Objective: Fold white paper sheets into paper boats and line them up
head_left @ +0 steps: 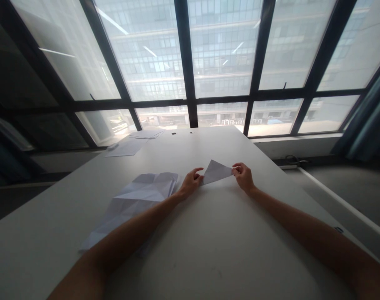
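Observation:
A folded sheet of white paper (217,171), triangular in outline with its peak pointing away from me, is held between my hands over the white table. My left hand (192,182) pinches its left corner between thumb and fingers. At the right corner, my right hand (243,176) grips the paper the same way. The fingertips cover both corners. Beside my left forearm lies a pile of creased white paper sheets (143,189), partly hidden by that arm.
More flat white sheets (127,147) lie at the far left of the white table (202,258). Near its far edge is a small dark round hole (173,133). Large windows with dark frames (190,100) stand beyond. Blue curtains (365,112) hang at both sides.

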Available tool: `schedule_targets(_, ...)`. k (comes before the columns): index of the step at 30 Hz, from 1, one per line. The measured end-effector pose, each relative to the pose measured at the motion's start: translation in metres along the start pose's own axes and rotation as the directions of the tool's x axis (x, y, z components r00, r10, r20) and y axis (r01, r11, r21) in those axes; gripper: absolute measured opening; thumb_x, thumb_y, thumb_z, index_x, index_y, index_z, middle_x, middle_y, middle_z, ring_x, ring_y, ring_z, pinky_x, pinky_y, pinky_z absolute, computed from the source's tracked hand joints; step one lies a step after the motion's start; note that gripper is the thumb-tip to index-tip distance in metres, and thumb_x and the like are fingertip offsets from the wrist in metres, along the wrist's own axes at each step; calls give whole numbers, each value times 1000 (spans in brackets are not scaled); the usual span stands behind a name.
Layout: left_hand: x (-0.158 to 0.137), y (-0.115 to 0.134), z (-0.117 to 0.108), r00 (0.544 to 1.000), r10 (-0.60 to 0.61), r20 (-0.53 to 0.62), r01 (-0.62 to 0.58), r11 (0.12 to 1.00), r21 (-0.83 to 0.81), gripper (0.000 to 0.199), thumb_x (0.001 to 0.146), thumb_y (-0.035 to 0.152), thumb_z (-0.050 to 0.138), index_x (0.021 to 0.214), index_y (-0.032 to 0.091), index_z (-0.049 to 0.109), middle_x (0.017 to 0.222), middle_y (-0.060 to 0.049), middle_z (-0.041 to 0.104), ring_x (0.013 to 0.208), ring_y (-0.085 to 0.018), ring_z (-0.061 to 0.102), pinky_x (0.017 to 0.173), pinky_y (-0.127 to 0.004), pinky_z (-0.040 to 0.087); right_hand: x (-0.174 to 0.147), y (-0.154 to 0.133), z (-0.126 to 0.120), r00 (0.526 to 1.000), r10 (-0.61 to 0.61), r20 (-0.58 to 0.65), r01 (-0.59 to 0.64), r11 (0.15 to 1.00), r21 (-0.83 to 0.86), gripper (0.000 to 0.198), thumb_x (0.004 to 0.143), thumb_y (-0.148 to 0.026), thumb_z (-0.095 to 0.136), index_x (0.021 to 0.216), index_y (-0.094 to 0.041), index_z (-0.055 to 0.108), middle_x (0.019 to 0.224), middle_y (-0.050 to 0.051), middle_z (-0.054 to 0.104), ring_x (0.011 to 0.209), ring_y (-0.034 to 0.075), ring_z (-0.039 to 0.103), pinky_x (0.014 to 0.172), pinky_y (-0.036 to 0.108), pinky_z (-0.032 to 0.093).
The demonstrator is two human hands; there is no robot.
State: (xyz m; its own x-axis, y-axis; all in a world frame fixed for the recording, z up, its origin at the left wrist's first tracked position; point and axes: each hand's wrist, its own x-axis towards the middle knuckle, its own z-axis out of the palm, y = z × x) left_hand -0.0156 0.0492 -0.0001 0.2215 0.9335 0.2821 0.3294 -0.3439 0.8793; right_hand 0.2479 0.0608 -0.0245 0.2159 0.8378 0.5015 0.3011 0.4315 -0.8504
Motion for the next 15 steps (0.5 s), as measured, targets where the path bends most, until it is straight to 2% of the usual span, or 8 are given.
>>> schedule_targets(2, -2, 0, 1, 995, 17, 101, -22, 999, 45, 59, 84, 32, 58, 140, 16, 49, 64, 5, 57, 52, -8, 43, 53, -20, 34, 1, 4, -1, 999, 32, 6, -31, 994, -107, 16, 77, -27, 58, 89, -18, 61, 68, 2, 65, 61, 17, 60, 57, 27, 45)
schedule_targets(5, -4, -1, 1, 968, 70, 240, -100, 988, 116, 66, 84, 28, 57, 147, 21, 40, 71, 4, 60, 60, -10, 48, 61, -21, 39, 1, 9, -4, 995, 82, 58, -61, 951, -303, 17, 77, -21, 56, 92, -19, 62, 77, 4, 69, 71, 19, 66, 64, 28, 48)
schedule_targets(7, -5, -2, 1, 943, 109, 314, -165, 973, 158, 61, 85, 27, 56, 145, 21, 44, 75, 3, 62, 66, -11, 51, 66, -22, 41, 1, 10, -5, 990, 104, 99, -54, 908, -416, 17, 79, -19, 56, 95, -19, 62, 80, 4, 71, 74, 19, 67, 67, 27, 48)
schedule_targets(10, -6, -1, 1, 918, 123, 378, -238, 932, 274, 46, 89, 27, 53, 134, 21, 57, 76, 2, 62, 65, -11, 51, 68, -23, 42, 1, 8, -6, 986, 104, 130, -23, 859, -511, 14, 81, -18, 57, 93, -19, 64, 86, 5, 72, 81, 18, 67, 72, 26, 48)
schedule_targets(13, -9, 3, 3, 898, 150, 414, -349, 815, 463, 37, 87, 21, 53, 122, 23, 67, 77, 0, 63, 72, -14, 56, 78, -27, 44, 0, 6, -6, 985, 105, 138, -12, 835, -550, 10, 81, -19, 60, 90, -19, 66, 89, 5, 72, 83, 18, 66, 74, 26, 46)
schedule_targets(15, -13, 7, 4, 882, 205, 424, -430, 720, 545, 41, 85, 20, 55, 125, 26, 65, 95, -4, 66, 91, -20, 59, 92, -34, 43, -1, 4, -6, 984, 108, 139, -9, 817, -577, 8, 80, -19, 63, 87, -19, 67, 88, 6, 72, 84, 19, 65, 76, 28, 45)
